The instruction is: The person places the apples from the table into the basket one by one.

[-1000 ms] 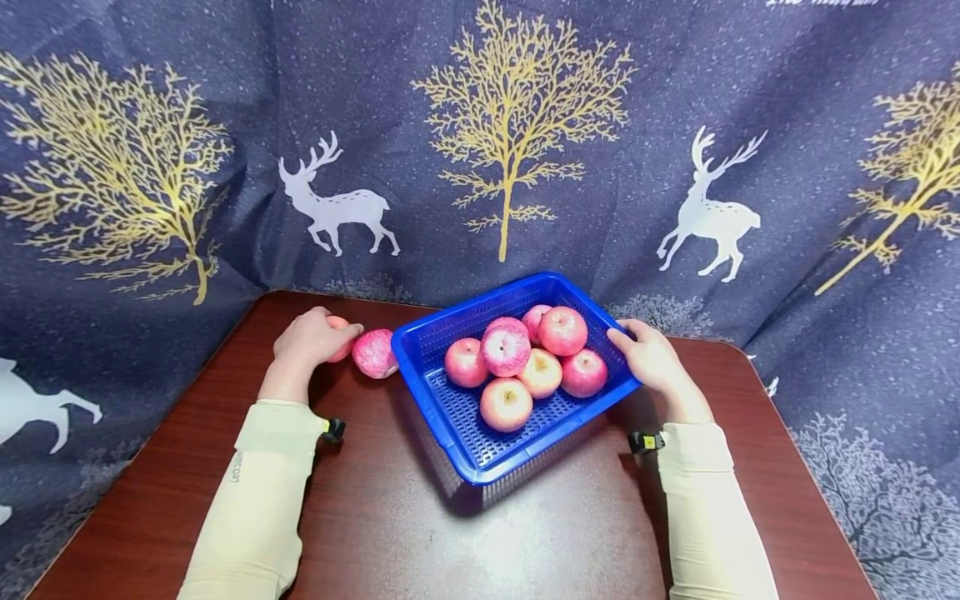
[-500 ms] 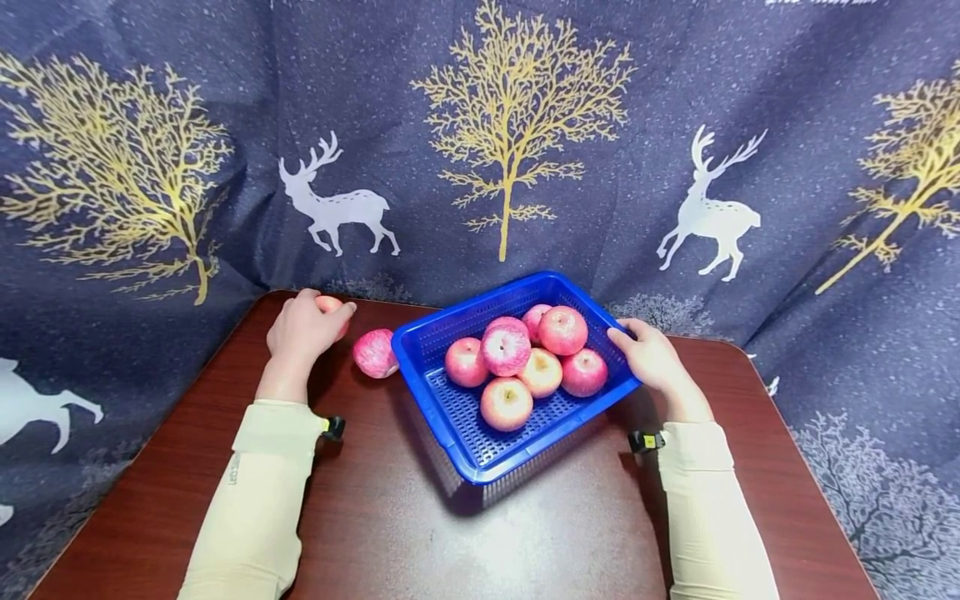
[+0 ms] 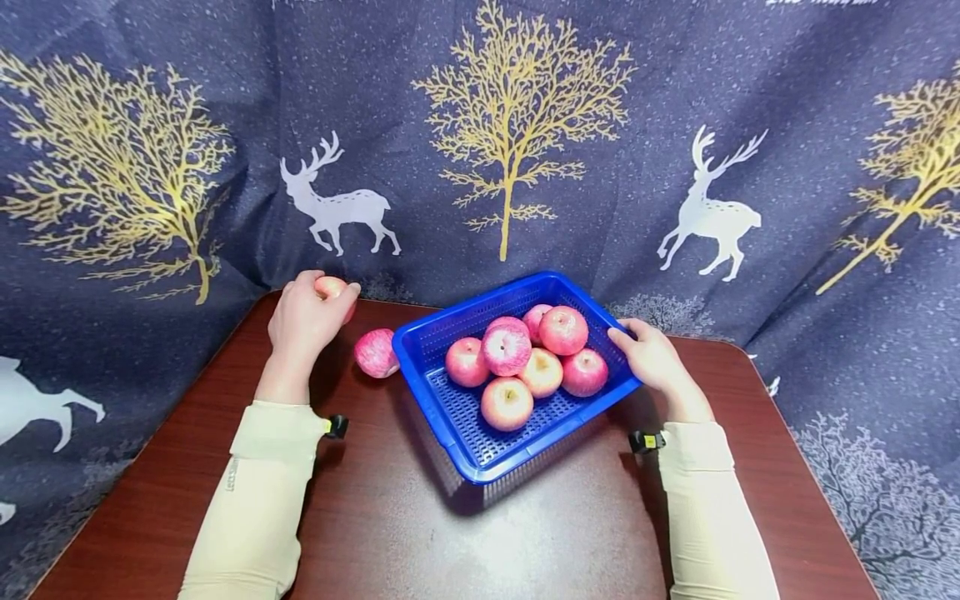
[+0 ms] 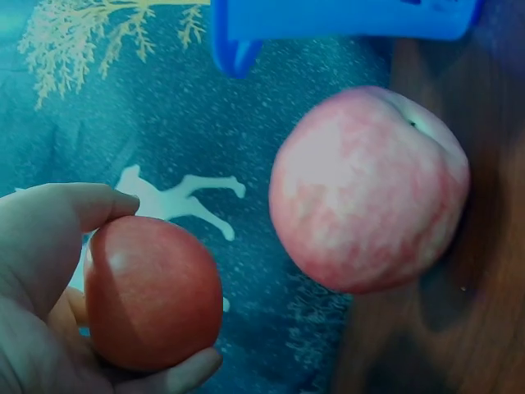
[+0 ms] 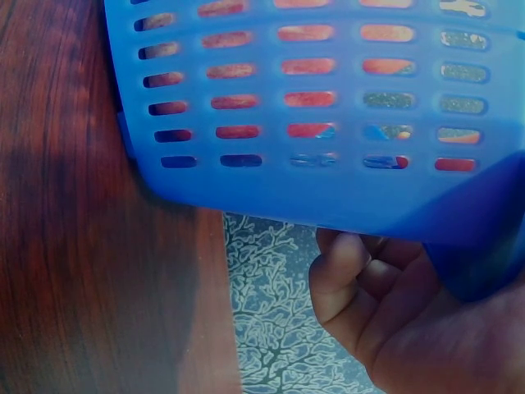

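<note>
Held between the thumb and fingers of my left hand [image 3: 303, 318] is a red apple [image 4: 154, 294], raised over the table's far left part. A pinkish-red apple [image 3: 376, 353] lies on the table to the right of that hand, beside the basket; it looms large in the left wrist view. The blue plastic basket [image 3: 438, 429] sits at an angle in the middle, with several apples [image 3: 507, 404] in it. My right hand [image 3: 651, 358] grips the basket's right rim, thumb on top. In the right wrist view its curled fingers [image 5: 336, 275] show beneath the basket's edge.
The brown wooden table [image 3: 375, 533] has its far edge close to a dark blue curtain [image 3: 442, 208] printed with deer and trees. A small black device sits at each wrist.
My left hand has lifted its apple up and toward the far edge, away from the apple lying by the basket. The right hand and the basket have stayed in place.
</note>
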